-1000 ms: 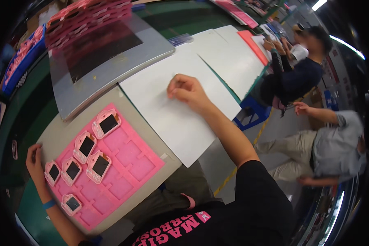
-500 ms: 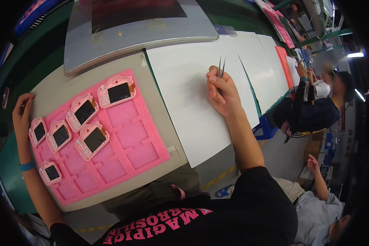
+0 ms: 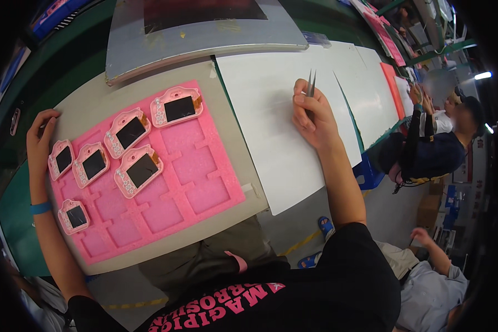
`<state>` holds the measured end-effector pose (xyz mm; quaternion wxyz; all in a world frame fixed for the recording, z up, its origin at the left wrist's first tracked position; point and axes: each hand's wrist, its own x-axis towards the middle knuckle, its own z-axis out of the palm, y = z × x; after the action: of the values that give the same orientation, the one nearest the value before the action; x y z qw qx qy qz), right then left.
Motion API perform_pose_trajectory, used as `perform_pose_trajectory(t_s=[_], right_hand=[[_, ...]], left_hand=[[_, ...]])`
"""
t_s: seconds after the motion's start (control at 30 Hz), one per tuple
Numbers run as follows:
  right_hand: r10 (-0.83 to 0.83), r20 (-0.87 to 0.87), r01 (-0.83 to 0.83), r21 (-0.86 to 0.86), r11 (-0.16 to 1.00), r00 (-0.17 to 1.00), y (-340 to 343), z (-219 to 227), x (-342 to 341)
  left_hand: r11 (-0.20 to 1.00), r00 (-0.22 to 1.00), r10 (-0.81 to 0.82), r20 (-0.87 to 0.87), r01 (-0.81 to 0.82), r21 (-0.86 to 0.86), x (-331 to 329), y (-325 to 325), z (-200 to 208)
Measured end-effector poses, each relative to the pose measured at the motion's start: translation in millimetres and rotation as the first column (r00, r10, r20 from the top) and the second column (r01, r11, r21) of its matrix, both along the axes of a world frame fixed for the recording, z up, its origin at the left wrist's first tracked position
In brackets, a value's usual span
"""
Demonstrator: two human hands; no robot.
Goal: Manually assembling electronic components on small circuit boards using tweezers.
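My right hand (image 3: 316, 115) is held over a white sheet (image 3: 260, 116), closed around a pair of metal tweezers (image 3: 311, 86) whose tips point up and away from me. Nothing is between the tips. My left hand (image 3: 40, 134) rests at the left edge of the grey board (image 3: 88, 99), fingers loosely bent and apart, holding nothing. Beside it lies a pink foam tray (image 3: 229, 191) with square recesses. Several pink camera-shaped casings with dark screens sit on the tray, one at its far right corner (image 3: 178, 106) and one at the near left (image 3: 73, 217).
A grey metal plate (image 3: 205, 47) with a dark panel stands beyond the board. To the right are more white sheets (image 3: 365, 94) and a red strip (image 3: 393, 91). A co-worker in dark clothes (image 3: 426, 155) sits further right; another person in grey (image 3: 426, 282) is at lower right.
The whole view has shifted, so the bench appears further right and slightly higher. The tweezers stay in my right hand, their tips appearing nearer each other. The casings have kept their places.
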<state>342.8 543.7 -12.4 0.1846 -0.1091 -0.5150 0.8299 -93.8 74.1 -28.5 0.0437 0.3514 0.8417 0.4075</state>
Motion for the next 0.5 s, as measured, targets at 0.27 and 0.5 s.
perform_pose_trajectory(t_s=[0.27,0.5], right_hand=[[-0.006,0.025,0.004,0.082,0.997,1.0,-1.7,1.4,-0.5],[0.041,-0.03,-0.038,0.08,0.996,0.999,-1.4,-3.0,-0.4]], left_hand=[[1.0,1.0,-0.006,0.011,0.005,0.025,4.4,2.5,2.8],[1.0,1.0,-0.008,-0.013,0.008,-0.004,8.3,4.0,10.3]])
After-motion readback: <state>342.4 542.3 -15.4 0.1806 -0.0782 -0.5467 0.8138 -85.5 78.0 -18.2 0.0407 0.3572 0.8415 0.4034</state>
